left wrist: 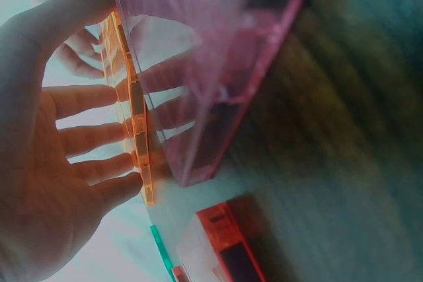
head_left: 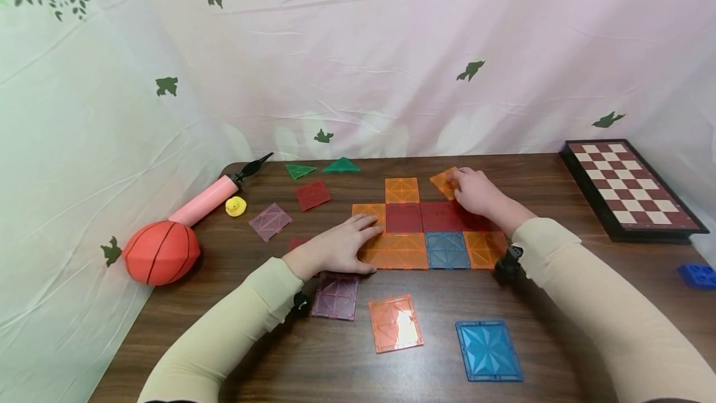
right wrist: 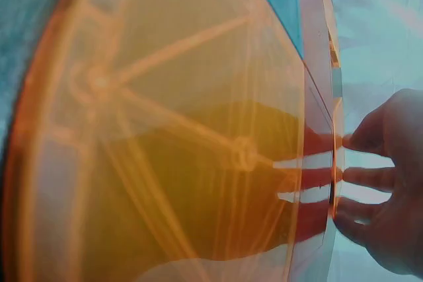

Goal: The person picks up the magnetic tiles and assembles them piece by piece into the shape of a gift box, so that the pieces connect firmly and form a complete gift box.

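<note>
A flat patch of translucent magnetic tiles lies joined in the middle of the table. It includes an orange tile (head_left: 402, 190) at the top, a red tile (head_left: 404, 218) below it, a blue tile (head_left: 447, 250) and an orange corner tile (head_left: 483, 247). My left hand (head_left: 342, 246) rests at the patch's left end, fingers extended over orange tiles (head_left: 407, 251). At the far right side, my right hand (head_left: 475, 189) holds a turned orange tile (head_left: 442, 183) by its right part. In the right wrist view, its fingertips (right wrist: 346, 142) meet that tile's edge.
Loose tiles lie around: purple (head_left: 337, 296), coral (head_left: 396, 323), blue (head_left: 489, 351), red (head_left: 313, 195) and green (head_left: 342, 165). Left are a red ball (head_left: 161, 252), a pink pump (head_left: 204, 200) and a yellow duck (head_left: 235, 206). A checkerboard (head_left: 629, 185) lies right, near a blue block (head_left: 698, 275).
</note>
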`<move>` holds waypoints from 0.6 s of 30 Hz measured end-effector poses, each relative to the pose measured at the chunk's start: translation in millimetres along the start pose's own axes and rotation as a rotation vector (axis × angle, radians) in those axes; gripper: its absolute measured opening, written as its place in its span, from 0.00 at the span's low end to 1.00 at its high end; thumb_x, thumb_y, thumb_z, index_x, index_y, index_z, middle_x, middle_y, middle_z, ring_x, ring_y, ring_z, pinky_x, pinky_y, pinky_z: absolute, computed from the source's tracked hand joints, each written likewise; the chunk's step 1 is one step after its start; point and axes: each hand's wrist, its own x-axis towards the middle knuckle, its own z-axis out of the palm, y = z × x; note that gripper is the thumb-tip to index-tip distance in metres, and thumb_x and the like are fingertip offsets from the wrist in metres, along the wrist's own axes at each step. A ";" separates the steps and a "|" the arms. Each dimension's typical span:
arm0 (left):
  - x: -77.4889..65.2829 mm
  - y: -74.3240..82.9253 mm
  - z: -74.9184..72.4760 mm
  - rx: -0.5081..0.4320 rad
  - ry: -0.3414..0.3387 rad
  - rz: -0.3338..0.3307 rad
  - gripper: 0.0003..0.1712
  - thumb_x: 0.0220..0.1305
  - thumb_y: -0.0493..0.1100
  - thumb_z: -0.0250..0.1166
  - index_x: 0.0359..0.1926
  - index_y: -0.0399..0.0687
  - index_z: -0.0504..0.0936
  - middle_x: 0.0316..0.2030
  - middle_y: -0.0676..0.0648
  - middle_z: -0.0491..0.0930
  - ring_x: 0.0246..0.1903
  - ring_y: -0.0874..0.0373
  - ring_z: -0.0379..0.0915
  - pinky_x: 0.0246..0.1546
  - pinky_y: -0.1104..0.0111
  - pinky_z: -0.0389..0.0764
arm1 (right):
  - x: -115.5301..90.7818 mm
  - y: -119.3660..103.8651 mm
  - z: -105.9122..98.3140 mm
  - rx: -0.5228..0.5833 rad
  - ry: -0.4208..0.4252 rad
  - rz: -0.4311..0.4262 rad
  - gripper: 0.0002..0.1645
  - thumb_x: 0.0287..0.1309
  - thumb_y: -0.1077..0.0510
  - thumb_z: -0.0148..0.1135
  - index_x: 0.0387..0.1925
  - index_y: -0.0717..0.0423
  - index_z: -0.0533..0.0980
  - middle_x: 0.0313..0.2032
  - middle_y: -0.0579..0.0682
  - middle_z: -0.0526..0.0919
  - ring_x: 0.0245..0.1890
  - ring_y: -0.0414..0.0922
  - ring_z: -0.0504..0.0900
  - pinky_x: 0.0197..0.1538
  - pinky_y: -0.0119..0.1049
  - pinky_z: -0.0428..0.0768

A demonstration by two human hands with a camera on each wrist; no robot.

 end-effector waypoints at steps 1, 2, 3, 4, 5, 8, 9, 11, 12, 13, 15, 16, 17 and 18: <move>0.0 0.0 0.1 0.002 0.000 0.000 0.49 0.64 0.61 0.68 0.77 0.43 0.63 0.76 0.36 0.55 0.76 0.38 0.48 0.74 0.53 0.54 | -0.6 -0.4 0.6 0.008 -0.006 -0.010 0.25 0.69 0.67 0.50 0.65 0.70 0.72 0.66 0.75 0.66 0.68 0.69 0.62 0.70 0.63 0.57; 0.1 -0.1 0.2 0.002 0.000 0.000 0.49 0.64 0.61 0.68 0.77 0.43 0.63 0.76 0.36 0.55 0.76 0.38 0.48 0.74 0.53 0.54 | -1.2 -0.9 1.5 0.014 -0.009 -0.024 0.26 0.69 0.67 0.50 0.66 0.70 0.71 0.66 0.75 0.65 0.67 0.69 0.62 0.69 0.63 0.57; 0.2 -0.3 0.4 0.003 0.000 0.000 0.49 0.64 0.61 0.68 0.77 0.44 0.63 0.76 0.36 0.55 0.76 0.38 0.48 0.74 0.53 0.54 | -1.7 -1.7 2.2 0.018 -0.012 -0.036 0.26 0.69 0.67 0.50 0.67 0.69 0.71 0.66 0.75 0.65 0.67 0.69 0.61 0.69 0.62 0.58; 0.3 -0.4 0.7 0.003 0.000 0.001 0.49 0.64 0.61 0.68 0.77 0.44 0.63 0.76 0.36 0.55 0.76 0.38 0.48 0.74 0.53 0.54 | -2.2 -2.8 2.8 0.023 -0.015 -0.046 0.27 0.70 0.67 0.49 0.68 0.68 0.70 0.66 0.75 0.65 0.66 0.69 0.61 0.68 0.62 0.59; 0.4 -0.5 0.8 0.002 0.001 0.002 0.49 0.64 0.61 0.68 0.77 0.44 0.62 0.76 0.36 0.55 0.76 0.38 0.48 0.74 0.53 0.54 | -2.6 -3.9 3.4 0.026 -0.017 -0.055 0.27 0.70 0.67 0.49 0.69 0.68 0.70 0.66 0.75 0.64 0.65 0.69 0.61 0.67 0.62 0.60; 1.0 -0.9 1.2 0.002 0.003 0.006 0.49 0.63 0.61 0.68 0.77 0.44 0.62 0.76 0.36 0.55 0.76 0.38 0.48 0.74 0.53 0.55 | -4.2 -7.3 4.3 0.038 -0.025 -0.066 0.28 0.70 0.67 0.49 0.69 0.67 0.70 0.64 0.74 0.64 0.61 0.69 0.63 0.64 0.61 0.63; 1.1 -0.9 1.1 0.002 0.003 0.006 0.49 0.64 0.61 0.68 0.77 0.44 0.62 0.77 0.36 0.55 0.76 0.38 0.48 0.74 0.53 0.55 | -4.7 -8.2 4.3 0.047 -0.028 -0.062 0.28 0.70 0.67 0.49 0.70 0.66 0.70 0.64 0.74 0.64 0.60 0.69 0.63 0.63 0.61 0.64; 1.1 -1.0 0.8 0.004 0.003 0.005 0.49 0.63 0.61 0.68 0.78 0.44 0.62 0.77 0.36 0.55 0.76 0.38 0.48 0.74 0.53 0.55 | -5.5 -9.4 4.5 0.054 -0.030 -0.063 0.28 0.71 0.67 0.49 0.70 0.66 0.70 0.63 0.73 0.63 0.59 0.69 0.63 0.63 0.61 0.64; 1.0 -1.0 0.7 0.005 0.001 0.004 0.49 0.64 0.61 0.68 0.78 0.44 0.62 0.77 0.37 0.54 0.76 0.38 0.47 0.74 0.53 0.55 | -6.0 -9.9 4.6 0.058 -0.031 -0.063 0.28 0.71 0.67 0.49 0.70 0.65 0.70 0.63 0.73 0.63 0.59 0.69 0.63 0.62 0.61 0.65; 0.8 -1.0 0.5 0.005 -0.001 0.003 0.49 0.63 0.61 0.68 0.78 0.44 0.62 0.77 0.37 0.54 0.76 0.38 0.47 0.74 0.53 0.55 | -6.3 -10.2 4.7 0.066 -0.034 -0.063 0.28 0.71 0.67 0.49 0.70 0.65 0.70 0.63 0.72 0.63 0.59 0.69 0.63 0.63 0.61 0.65; 0.5 -1.1 0.4 0.005 -0.005 0.000 0.49 0.64 0.62 0.68 0.78 0.45 0.61 0.77 0.37 0.54 0.76 0.39 0.47 0.74 0.53 0.55 | -7.0 -10.4 5.0 0.081 -0.042 -0.067 0.28 0.71 0.67 0.50 0.70 0.65 0.70 0.63 0.71 0.64 0.59 0.69 0.63 0.63 0.62 0.65; 0.4 -1.3 0.6 0.004 -0.006 0.000 0.49 0.64 0.62 0.68 0.78 0.45 0.61 0.77 0.37 0.54 0.76 0.39 0.47 0.74 0.54 0.54 | -7.4 -10.5 5.1 0.089 -0.049 -0.070 0.28 0.71 0.67 0.50 0.70 0.64 0.70 0.63 0.71 0.63 0.59 0.68 0.63 0.63 0.62 0.66; 0.2 -1.3 0.6 0.003 -0.008 0.000 0.50 0.64 0.62 0.68 0.78 0.45 0.61 0.77 0.37 0.54 0.76 0.39 0.46 0.74 0.54 0.54 | -7.8 -10.2 5.3 0.092 -0.054 -0.075 0.28 0.71 0.66 0.51 0.70 0.64 0.70 0.63 0.71 0.64 0.59 0.68 0.63 0.63 0.62 0.66; -0.2 -1.3 0.7 0.001 -0.008 -0.001 0.50 0.64 0.62 0.68 0.78 0.45 0.61 0.77 0.37 0.54 0.76 0.39 0.46 0.74 0.54 0.54 | -8.1 -10.2 5.3 0.100 -0.056 -0.081 0.28 0.71 0.66 0.51 0.70 0.64 0.70 0.63 0.70 0.64 0.60 0.68 0.63 0.63 0.63 0.66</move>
